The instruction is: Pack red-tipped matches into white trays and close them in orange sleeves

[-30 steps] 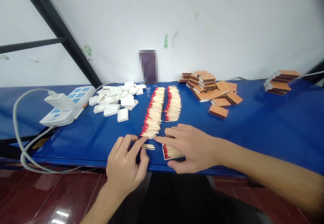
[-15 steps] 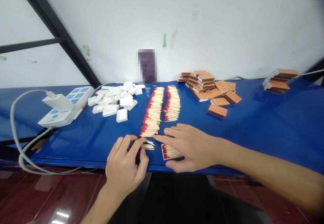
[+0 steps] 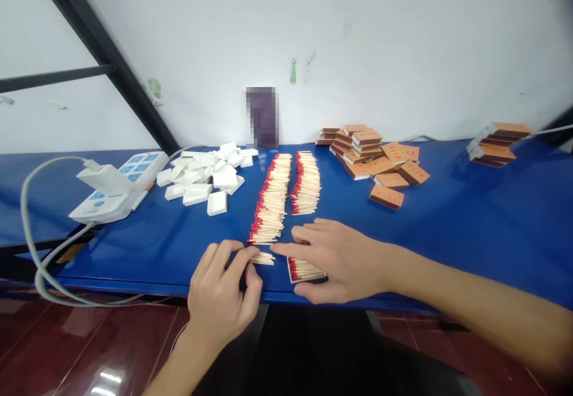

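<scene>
My left hand (image 3: 226,280) is closed at the front of the blue table, its thumb and fingers pinching a small bunch of matches (image 3: 264,259). Their pale ends stick out to the right; the heads are hidden by my fingers. A white matchbox tray (image 3: 290,272) filled with red-headed matches lies partly under my right hand (image 3: 329,262). That hand's index finger stretches left above the tray, its tip by the front end of a long row of matches (image 3: 271,199). Its thumb is apart, near the tray's front edge. A shorter row of matches (image 3: 307,184) lies behind it.
White empty trays (image 3: 224,176) are heaped on the left, beside a power strip (image 3: 110,202) with a looping cable. Orange matchbox sleeves (image 3: 387,180) are piled to the right, with another stack (image 3: 496,145) farther right. A blurred dark panel (image 3: 263,118) leans against the wall.
The few matches at my left fingers were slightly splayed and now lie closer together. Both hands keep nearly the same place. The whole view has shifted a little.
</scene>
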The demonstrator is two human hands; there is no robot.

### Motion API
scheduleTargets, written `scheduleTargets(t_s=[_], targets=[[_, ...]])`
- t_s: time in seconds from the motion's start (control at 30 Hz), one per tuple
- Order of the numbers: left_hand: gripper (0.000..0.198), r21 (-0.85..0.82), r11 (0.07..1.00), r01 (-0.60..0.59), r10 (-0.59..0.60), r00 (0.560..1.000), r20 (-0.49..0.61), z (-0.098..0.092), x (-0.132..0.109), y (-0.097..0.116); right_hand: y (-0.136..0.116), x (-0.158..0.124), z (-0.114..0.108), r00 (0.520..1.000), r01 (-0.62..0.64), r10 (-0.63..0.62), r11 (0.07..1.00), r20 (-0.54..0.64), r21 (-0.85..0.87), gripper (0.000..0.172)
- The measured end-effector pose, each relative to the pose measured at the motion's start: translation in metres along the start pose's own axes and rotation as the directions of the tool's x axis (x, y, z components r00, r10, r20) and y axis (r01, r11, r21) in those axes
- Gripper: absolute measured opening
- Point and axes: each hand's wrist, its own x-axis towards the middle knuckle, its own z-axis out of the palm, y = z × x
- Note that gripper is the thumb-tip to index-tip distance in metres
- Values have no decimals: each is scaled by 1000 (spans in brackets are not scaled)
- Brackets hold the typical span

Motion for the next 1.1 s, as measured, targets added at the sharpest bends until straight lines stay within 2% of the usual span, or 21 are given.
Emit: scheduleTargets(t_s=[0.47,0.6,1.1], targets=[[18,-28,1000,-3,3,1000,-13,1,0,-1,0,-1,0,1000,-9,9,1000,-2,6,58],[23,-15,1000,-6,5,1000,-21,0,0,0,-1,-1,-1,1000,-16,16,1000,15,3,59],[31,32,999,2,-3,999,43,-1,1,-1,1,1,0,1000,-8,8,1000,-2,-8,60]])
